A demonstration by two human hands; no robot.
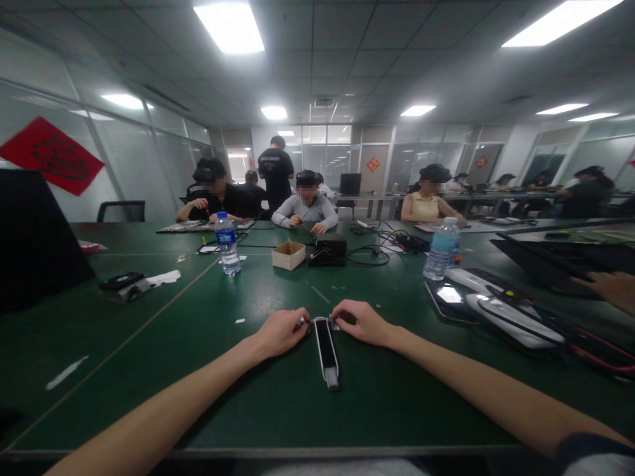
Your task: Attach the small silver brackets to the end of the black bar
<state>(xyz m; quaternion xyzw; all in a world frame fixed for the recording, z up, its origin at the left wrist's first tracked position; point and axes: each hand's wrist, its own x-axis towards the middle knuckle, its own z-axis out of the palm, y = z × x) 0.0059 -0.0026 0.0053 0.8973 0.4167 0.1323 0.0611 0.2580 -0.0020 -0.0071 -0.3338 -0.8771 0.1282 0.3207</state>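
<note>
A long, narrow device with a white rim and black face lies on the green table, with a pale tip at its near end. My left hand rests just left of its far end, thumb and fingers pinched together at a small shiny bit. On the other side, my right hand is closed with its fingertips down at a small greyish piece beside the device. What either pinch holds is too small to name.
Ahead stand a water bottle, an open cardboard box and a black box-shaped device with cables. To the right are another bottle, a phone-like slab and white handled tools. A co-worker's hand shows at far right.
</note>
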